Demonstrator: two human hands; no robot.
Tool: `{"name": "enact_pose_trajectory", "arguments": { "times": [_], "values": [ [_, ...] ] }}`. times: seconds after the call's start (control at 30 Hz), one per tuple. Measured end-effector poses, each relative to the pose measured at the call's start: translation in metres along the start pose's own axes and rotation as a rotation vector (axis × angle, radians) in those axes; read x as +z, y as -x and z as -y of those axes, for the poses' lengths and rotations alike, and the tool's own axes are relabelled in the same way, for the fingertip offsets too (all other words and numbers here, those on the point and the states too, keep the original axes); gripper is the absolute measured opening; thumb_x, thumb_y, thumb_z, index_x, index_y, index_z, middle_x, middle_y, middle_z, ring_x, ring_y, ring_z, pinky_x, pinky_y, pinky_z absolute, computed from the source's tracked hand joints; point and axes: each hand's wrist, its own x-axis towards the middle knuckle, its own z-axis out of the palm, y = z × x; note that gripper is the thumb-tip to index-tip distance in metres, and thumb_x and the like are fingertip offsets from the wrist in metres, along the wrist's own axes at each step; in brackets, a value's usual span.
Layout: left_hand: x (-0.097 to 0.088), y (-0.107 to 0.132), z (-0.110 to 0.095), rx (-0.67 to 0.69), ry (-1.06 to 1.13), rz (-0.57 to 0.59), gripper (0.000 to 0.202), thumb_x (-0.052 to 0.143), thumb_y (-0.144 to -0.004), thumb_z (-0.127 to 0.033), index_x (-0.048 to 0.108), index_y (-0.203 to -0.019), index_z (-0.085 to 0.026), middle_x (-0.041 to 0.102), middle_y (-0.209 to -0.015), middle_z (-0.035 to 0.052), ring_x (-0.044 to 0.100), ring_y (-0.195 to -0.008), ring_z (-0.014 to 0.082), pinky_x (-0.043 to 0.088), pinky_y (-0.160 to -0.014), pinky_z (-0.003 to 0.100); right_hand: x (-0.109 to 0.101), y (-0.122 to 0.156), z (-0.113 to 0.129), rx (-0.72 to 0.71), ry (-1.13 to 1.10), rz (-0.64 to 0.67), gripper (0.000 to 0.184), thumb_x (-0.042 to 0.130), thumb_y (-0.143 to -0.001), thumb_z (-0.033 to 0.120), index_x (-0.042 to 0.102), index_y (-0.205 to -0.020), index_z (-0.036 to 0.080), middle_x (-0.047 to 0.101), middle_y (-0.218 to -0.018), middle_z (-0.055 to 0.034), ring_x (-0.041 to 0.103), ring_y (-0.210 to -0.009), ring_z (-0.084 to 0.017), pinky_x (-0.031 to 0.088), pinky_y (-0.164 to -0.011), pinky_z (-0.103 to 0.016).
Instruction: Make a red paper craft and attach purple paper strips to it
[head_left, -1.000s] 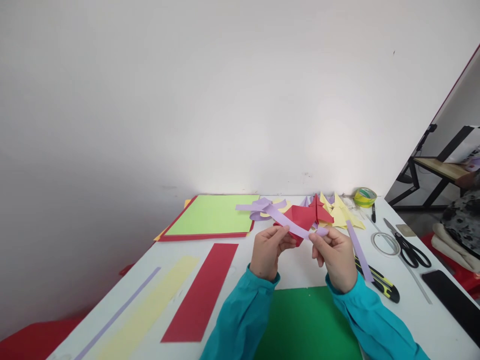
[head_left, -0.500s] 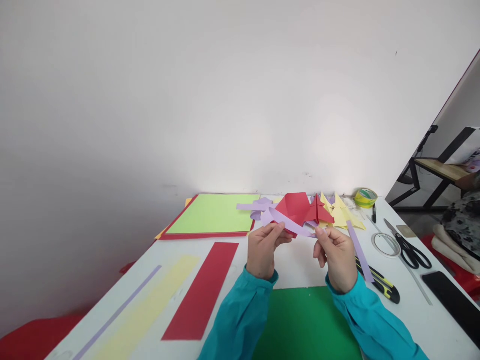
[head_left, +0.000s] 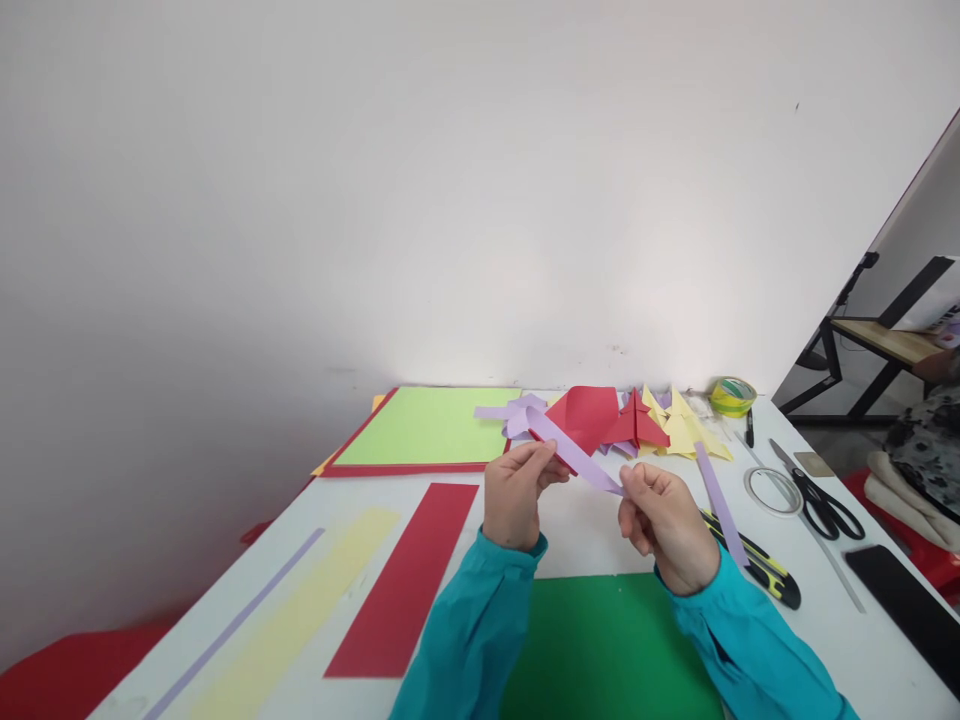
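My left hand [head_left: 517, 490] is closed, thumb over fingers, pinching a lilac paper strip [head_left: 574, 450] with a narrow red paper edge beneath it. The strip slopes down to the right, where my right hand [head_left: 667, 520] grips its lower end between thumb and fingers. Near the left fingertips the upper end bends over. Behind the strip lies a larger piece of red paper [head_left: 589, 412]; whether it joins the held red edge I cannot tell. Folded red paper [head_left: 636, 425] and yellow paper shapes [head_left: 684, 425] stand beyond. Under my forearms lies a green sheet [head_left: 611, 650].
Left on the white table are a red paper strip [head_left: 405, 580], a light green sheet [head_left: 431, 425] and a thin lilac strip [head_left: 240, 620]. To the right lie a utility knife [head_left: 772, 575], scissors [head_left: 821, 505], a tape roll [head_left: 772, 490] and a black phone-like slab [head_left: 904, 605]. A wall stands behind.
Both hands have shifted slightly left, the right one also a little down. The lilac strip now slants more steeply between them. Both grips stay closed.
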Motion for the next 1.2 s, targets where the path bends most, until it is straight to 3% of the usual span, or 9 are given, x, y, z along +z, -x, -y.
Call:
{"name": "enact_pose_trajectory", "arguments": {
  "times": [0.13, 0.23, 0.5, 0.6, 0.77, 1.07, 1.2],
  "values": [
    [-0.003, -0.001, -0.005, -0.065, 0.030, 0.034, 0.018, 0.073, -0.060, -0.027, 0.064, -0.054, -0.012, 0.060, -0.047, 0.0017, 0.055, -0.045, 0.0118, 0.046, -0.048, 0.024, -0.004, -0.003, 0.003, -0.094, -0.061, -0.062, 0.050, 0.041, -0.076, 0.069, 0.046, -0.076, 0.020, 0.058, -0.043, 0.0017, 0.040, -0.026, -0.008, 0.019, -0.032, -0.018],
    [-0.002, 0.000, -0.006, -0.139, 0.073, 0.098, 0.019, 0.074, -0.058, -0.026, 0.063, -0.052, -0.011, 0.059, -0.046, 0.0013, 0.054, -0.044, 0.0107, 0.044, -0.046, 0.023, -0.010, -0.010, 0.003, -0.174, -0.007, -0.065, 0.052, 0.035, -0.079, 0.068, 0.050, -0.086, 0.019, 0.061, -0.049, 0.0003, 0.045, -0.030, -0.009, 0.023, -0.034, -0.019],
    [0.007, 0.009, 0.000, -0.240, -0.034, 0.274, 0.021, 0.071, -0.060, -0.029, 0.064, -0.055, -0.010, 0.060, -0.046, 0.0039, 0.053, -0.043, 0.0114, 0.042, -0.045, 0.023, -0.011, -0.011, -0.005, -0.144, 0.172, 0.340, 0.072, 0.018, -0.084, 0.068, 0.052, -0.116, 0.013, 0.069, -0.067, -0.0087, 0.058, -0.039, -0.014, 0.031, -0.037, -0.021],
    [0.008, 0.010, 0.002, -0.245, -0.074, 0.328, 0.022, 0.071, -0.060, -0.030, 0.063, -0.053, -0.011, 0.059, -0.045, 0.0036, 0.053, -0.042, 0.0117, 0.040, -0.044, 0.023, -0.012, -0.013, -0.008, -0.101, 0.128, 0.379, 0.074, 0.020, -0.081, 0.071, 0.053, -0.113, 0.013, 0.070, -0.068, -0.0094, 0.059, -0.039, -0.015, 0.032, -0.037, -0.021],
    [0.009, 0.010, 0.003, -0.264, -0.080, 0.405, 0.026, 0.069, -0.062, -0.034, 0.060, -0.049, -0.013, 0.055, -0.042, 0.0010, 0.046, -0.038, 0.0092, 0.037, -0.043, 0.023, -0.012, -0.015, -0.008, -0.055, 0.089, 0.323, 0.073, 0.017, -0.082, 0.070, 0.060, -0.093, 0.013, 0.071, -0.071, -0.0119, 0.059, -0.039, -0.013, 0.031, -0.038, -0.020],
    [0.000, 0.004, 0.003, 0.045, -0.260, 0.208, 0.021, 0.063, -0.066, -0.028, 0.063, -0.049, -0.015, 0.056, -0.042, 0.0022, 0.051, -0.042, 0.0128, 0.042, -0.046, 0.026, -0.002, -0.008, -0.009, 0.112, 0.120, 0.261, 0.075, 0.015, -0.079, 0.074, 0.057, -0.075, 0.012, 0.072, -0.073, -0.0176, 0.055, -0.031, -0.013, 0.023, -0.033, -0.020],
    [-0.007, 0.000, -0.002, 0.134, -0.341, 0.183, 0.021, 0.062, -0.068, -0.026, 0.063, -0.049, -0.016, 0.057, -0.042, 0.0021, 0.052, -0.043, 0.0133, 0.043, -0.048, 0.026, 0.002, -0.004, -0.011, 0.121, 0.121, 0.224, 0.071, 0.017, -0.080, 0.072, 0.055, -0.072, 0.012, 0.072, -0.073, -0.0182, 0.055, -0.030, -0.013, 0.021, -0.032, -0.020]
  ]
}}
